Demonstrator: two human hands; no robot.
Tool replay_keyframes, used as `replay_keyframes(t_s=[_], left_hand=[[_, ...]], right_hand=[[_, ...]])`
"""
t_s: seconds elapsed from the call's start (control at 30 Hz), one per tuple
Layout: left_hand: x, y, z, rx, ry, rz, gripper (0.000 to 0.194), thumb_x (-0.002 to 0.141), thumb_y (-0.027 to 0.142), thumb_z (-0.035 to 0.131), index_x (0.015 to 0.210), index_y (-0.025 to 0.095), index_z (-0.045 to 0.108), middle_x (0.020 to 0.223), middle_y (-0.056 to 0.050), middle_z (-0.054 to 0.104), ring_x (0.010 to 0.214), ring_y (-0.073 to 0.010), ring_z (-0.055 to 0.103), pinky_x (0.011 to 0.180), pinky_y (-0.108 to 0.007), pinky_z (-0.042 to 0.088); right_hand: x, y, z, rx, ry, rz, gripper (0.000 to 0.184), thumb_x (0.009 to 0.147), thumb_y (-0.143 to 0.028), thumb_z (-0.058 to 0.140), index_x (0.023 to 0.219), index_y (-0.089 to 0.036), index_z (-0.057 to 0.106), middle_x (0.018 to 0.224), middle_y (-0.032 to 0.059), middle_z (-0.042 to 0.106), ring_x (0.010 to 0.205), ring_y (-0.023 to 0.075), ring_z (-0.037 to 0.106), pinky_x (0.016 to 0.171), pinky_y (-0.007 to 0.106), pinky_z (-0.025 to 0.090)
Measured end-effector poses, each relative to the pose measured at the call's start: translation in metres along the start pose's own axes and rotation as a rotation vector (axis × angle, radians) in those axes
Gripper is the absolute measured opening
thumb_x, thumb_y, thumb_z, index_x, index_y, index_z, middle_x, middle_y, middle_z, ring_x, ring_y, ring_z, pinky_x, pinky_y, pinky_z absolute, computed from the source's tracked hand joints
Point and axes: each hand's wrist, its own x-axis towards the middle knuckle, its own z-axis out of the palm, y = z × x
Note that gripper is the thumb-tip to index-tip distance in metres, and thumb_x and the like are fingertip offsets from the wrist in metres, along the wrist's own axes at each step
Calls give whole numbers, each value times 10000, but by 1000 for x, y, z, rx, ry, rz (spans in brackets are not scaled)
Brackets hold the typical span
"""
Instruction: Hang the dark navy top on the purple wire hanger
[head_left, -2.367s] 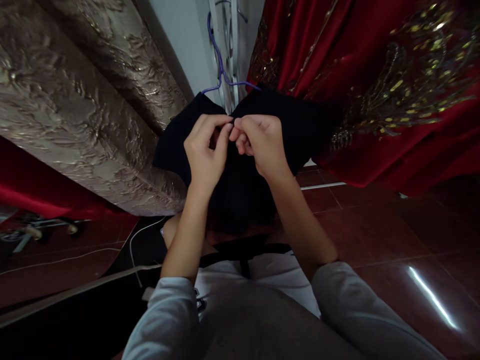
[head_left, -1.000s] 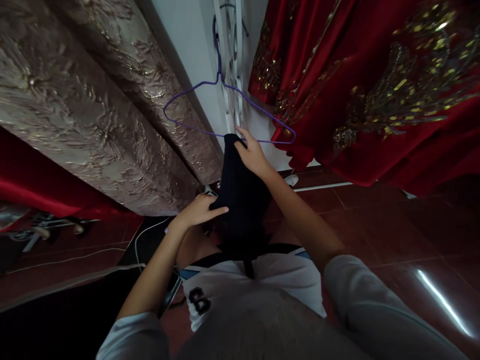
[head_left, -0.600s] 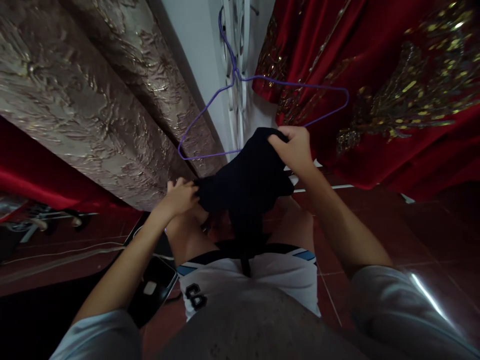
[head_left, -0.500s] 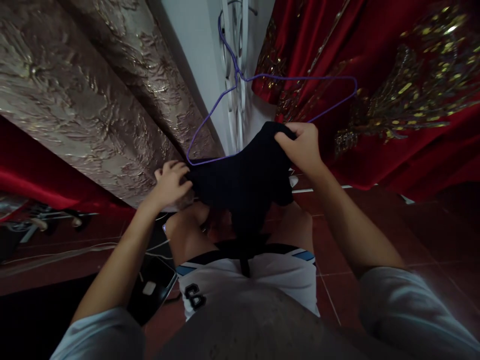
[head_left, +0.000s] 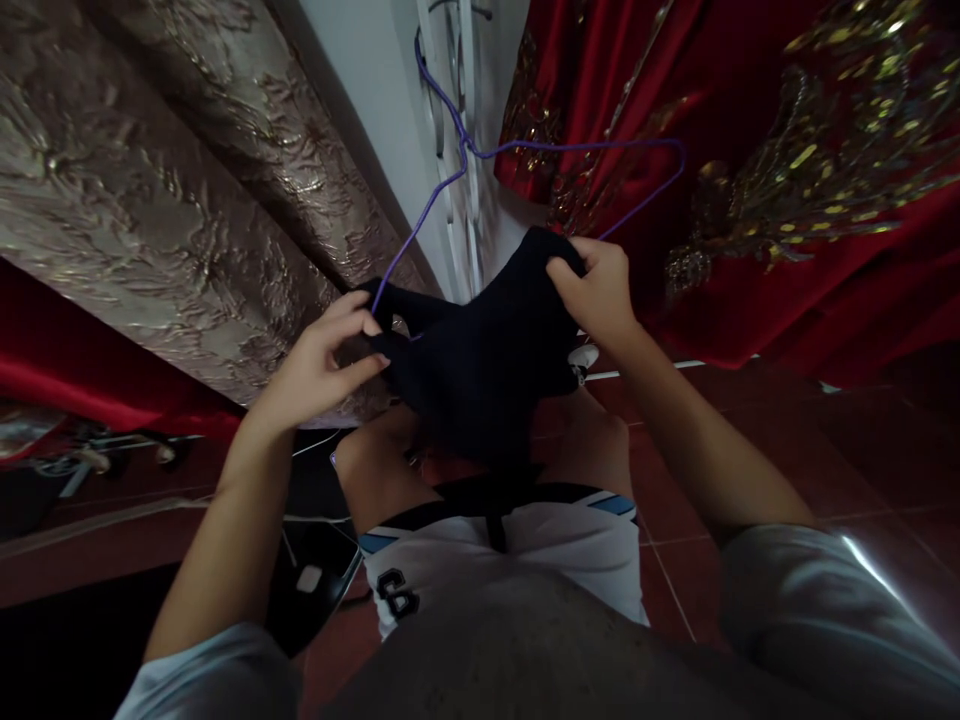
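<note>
A black garment [head_left: 480,360] is stretched between my two hands in front of me. My left hand [head_left: 319,360] pinches its left edge, right where the lower corner of a purple wire hanger [head_left: 525,148] meets the cloth. My right hand [head_left: 596,290] is closed on the garment's upper right part. The hanger hangs by its hook from a white metal grille [head_left: 457,120] on the wall, and its left arm runs down into the garment.
A red curtain with gold sequin embroidery [head_left: 750,150] hangs to the right, a beige embossed curtain [head_left: 165,200] to the left. The floor has dark red tiles [head_left: 787,440]. A phone with a white cable [head_left: 315,575] lies by my left knee.
The garment came off the hanger and was bunched. Since then my hands spread it out and raised it, and my left hand brought its edge up to the hanger's lower corner.
</note>
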Motion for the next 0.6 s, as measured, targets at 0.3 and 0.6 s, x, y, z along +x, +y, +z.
replay_keyframes(t_s=[0.3,0.6], left_hand=[[76,1,30,-28,341,125,410,937,527,644,1203,223,574,1244,-103,633,1210,-282,592,1118,-455,436],[84,-9,14,190,402,90,348,1032,530,474,1183,248,612,1076,-71,682,1041,-257,657,1002,-423,503]], right_hand=[[-20,-9,-2,55,-116,-60,179,921,-330,544,788,-218,583,721,7,551,710,171,552,681,321,482],[40,11,-97,-166,158,-19,142,893,-212,639,990,-120,685,1065,132,716,912,199,664,854,381,521]])
